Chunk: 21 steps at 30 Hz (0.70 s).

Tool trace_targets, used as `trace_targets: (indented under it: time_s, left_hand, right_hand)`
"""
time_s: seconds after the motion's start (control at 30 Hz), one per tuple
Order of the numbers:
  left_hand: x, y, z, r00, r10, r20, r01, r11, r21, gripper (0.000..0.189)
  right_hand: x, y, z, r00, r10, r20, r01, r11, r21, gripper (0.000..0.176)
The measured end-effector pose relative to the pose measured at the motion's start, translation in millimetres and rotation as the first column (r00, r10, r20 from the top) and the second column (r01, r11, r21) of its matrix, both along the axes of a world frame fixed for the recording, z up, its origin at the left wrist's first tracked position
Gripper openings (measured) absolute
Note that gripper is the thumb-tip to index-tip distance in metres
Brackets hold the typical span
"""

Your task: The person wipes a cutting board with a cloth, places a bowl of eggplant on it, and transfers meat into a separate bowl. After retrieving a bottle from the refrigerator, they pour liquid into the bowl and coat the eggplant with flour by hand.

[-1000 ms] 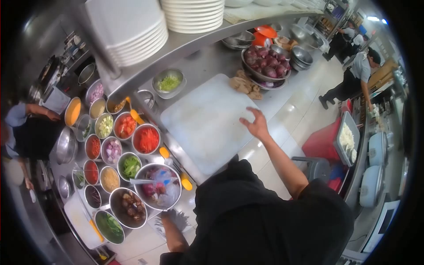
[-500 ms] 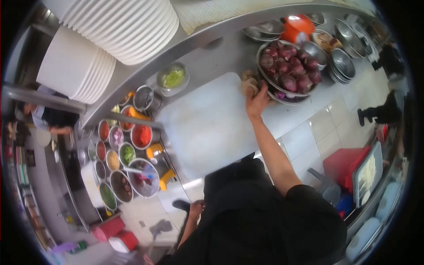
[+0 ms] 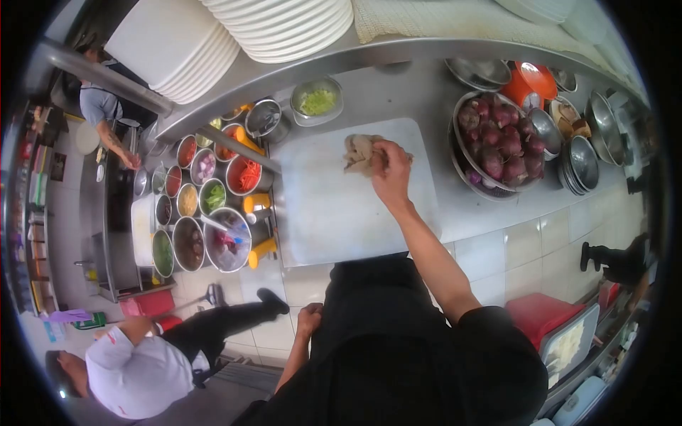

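Note:
My right hand (image 3: pixel 389 174) is closed on a bunched beige cloth (image 3: pixel 360 153), pressing it onto the upper part of the white cutting board (image 3: pixel 334 206). Down at my side hangs my left hand (image 3: pixel 309 319), its fingers curled in beside my black apron; nothing shows in it. To the right of the board stands a metal bowl heaped with red onions (image 3: pixel 501 138). Behind the board's far left corner is a bowl of chopped light-green vegetable (image 3: pixel 317 101).
Metal containers (image 3: pixel 188 234) of cut vegetables crowd the left side, some with yellow handles. Stacked white plates (image 3: pixel 284 25) fill the shelf above. Steel bowls (image 3: pixel 582 163) and an orange container (image 3: pixel 527 86) stand right. A person in white (image 3: pixel 142 369) is at lower left, another at upper left.
My right hand has moved left with the cloth, from beside the onion bowl onto the cutting board. A person in white has come into view at lower left.

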<state>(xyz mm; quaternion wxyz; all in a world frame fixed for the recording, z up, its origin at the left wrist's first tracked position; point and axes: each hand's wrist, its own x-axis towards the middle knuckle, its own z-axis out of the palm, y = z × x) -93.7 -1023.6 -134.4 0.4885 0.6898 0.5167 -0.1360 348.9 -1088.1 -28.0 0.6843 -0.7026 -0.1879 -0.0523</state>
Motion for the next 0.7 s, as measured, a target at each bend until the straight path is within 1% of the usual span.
trace_targets:
  time_s: [0.03, 0.07, 0.1, 0.13, 0.17, 0.2, 0.23, 0.27, 0.3, 0.33, 0.37, 0.43, 0.47, 0.53, 0.57, 0.6, 0.63, 0.7]
  left_hand:
    - [2.5, 0.6, 8.6, 0.999, 0.006, -0.053, -0.006, 1.0, -0.008, 0.024]
    - [8.2, 2.3, 12.5, 0.999, 0.008, -0.037, -0.008, 1.0, -0.011, 0.024]
    - [12.5, 7.1, 17.4, 0.998, -0.048, -0.031, 0.049, 0.998, 0.048, 0.025]
    - [13.5, 12.7, 20.2, 0.995, -0.098, -0.032, 0.101, 0.989, 0.107, 0.025]
    - [14.0, 20.3, 14.9, 0.996, -0.091, -0.018, 0.092, 0.99, 0.105, 0.025]
    - [7.5, 23.9, 10.0, 0.997, -0.073, -0.016, 0.074, 0.994, 0.074, 0.027]
    - [3.1, 24.2, 7.5, 0.998, -0.056, -0.013, 0.056, 0.998, 0.042, 0.028]
    - [5.3, 23.6, 9.3, 0.999, -0.042, -0.015, 0.042, 0.998, 0.038, 0.028]
    - [11.3, 24.9, 8.9, 0.998, -0.068, -0.003, 0.068, 0.995, 0.072, 0.029]
    - [12.7, 27.0, 12.1, 0.996, -0.094, 0.002, 0.093, 0.99, 0.109, 0.03]
    - [8.9, 28.1, 11.0, 0.997, -0.079, -0.004, 0.079, 0.991, 0.107, 0.03]
    - [2.8, 30.7, 7.0, 0.996, -0.089, 0.015, 0.088, 0.994, 0.068, 0.031]
    - [0.6, 33.7, 9.9, 0.997, -0.083, 0.006, 0.083, 0.995, 0.064, 0.031]
    - [-1.7, 40.8, 15.8, 0.996, 0.082, 0.041, -0.077, 0.992, -0.105, 0.032]
    - [-2.9, 44.7, 18.0, 0.996, 0.077, 0.032, -0.073, 0.991, -0.109, 0.032]
    - [-4.0, 48.3, 20.9, 0.982, 0.18, 0.053, -0.168, 0.969, -0.179, 0.032]
    - [-5.1, 51.7, 24.3, 0.957, 0.282, 0.065, -0.258, 0.934, -0.249, 0.032]
    - [-13.7, 61.3, 32.0, 0.954, 0.295, 0.057, -0.268, 0.921, -0.284, 0.03]
  right_hand:
    - [1.4, 8.1, -11.6, 0.993, -0.035, 0.113, 0.069, 0.946, -0.317, 0.03]
    - [5.6, 14.6, -18.4, 0.97, -0.034, 0.241, 0.175, 0.788, -0.59, 0.041]
    - [4.7, 20.4, -25.2, 0.966, -0.031, 0.257, 0.182, 0.787, -0.59, 0.041]
    - [-3.2, 27.8, -22.5, 0.997, -0.017, 0.07, 0.062, 0.689, -0.722, 0.056]
    - [-10.1, 35.3, -21.0, 0.992, -0.034, -0.118, -0.078, 0.576, -0.814, 0.072]
    - [-21.6, 41.1, -21.7, 0.989, 0.008, -0.148, -0.129, 0.539, -0.833, 0.09]
    - [-25.5, 47.3, -31.1, 0.988, 0.021, -0.15, -0.138, 0.533, -0.835, 0.09]
    - [-28.7, 54.1, -45.8, 1.0, -0.012, 0.002, 0.008, 0.536, -0.844, 0.09]
    - [-30.5, 58.5, -60.2, 0.987, -0.044, 0.155, 0.154, 0.535, -0.831, 0.09]
    - [-24.4, 65.3, -62.7, 0.973, -0.095, 0.212, 0.23, 0.528, -0.818, 0.083]
    - [-13.6, 72.9, -71.1, 0.975, -0.081, 0.206, 0.217, 0.53, -0.82, 0.083]
    - [8.5, 94.2, -86.9, 0.931, -0.137, 0.339, 0.343, 0.652, -0.677, 0.067]
    - [15.6, 107.1, -84.3, 0.934, -0.13, 0.331, 0.333, 0.651, -0.682, 0.067]
    - [24.3, 127.3, -80.5, 0.925, -0.093, 0.368, 0.286, 0.808, -0.515, 0.049]
    - [17.5, 136.4, -79.7, 0.928, -0.095, 0.361, 0.285, 0.804, -0.521, 0.049]
    - [7.2, 150.4, -78.8, 0.942, 0.024, 0.334, 0.142, 0.876, -0.461, 0.041]
    - [-3.6, 163.4, -76.1, 0.938, 0.143, 0.316, -0.009, 0.92, -0.391, 0.033]
    - [-49.7, 166.7, -65.6, 0.887, 0.372, 0.275, -0.248, 0.885, -0.395, 0.023]
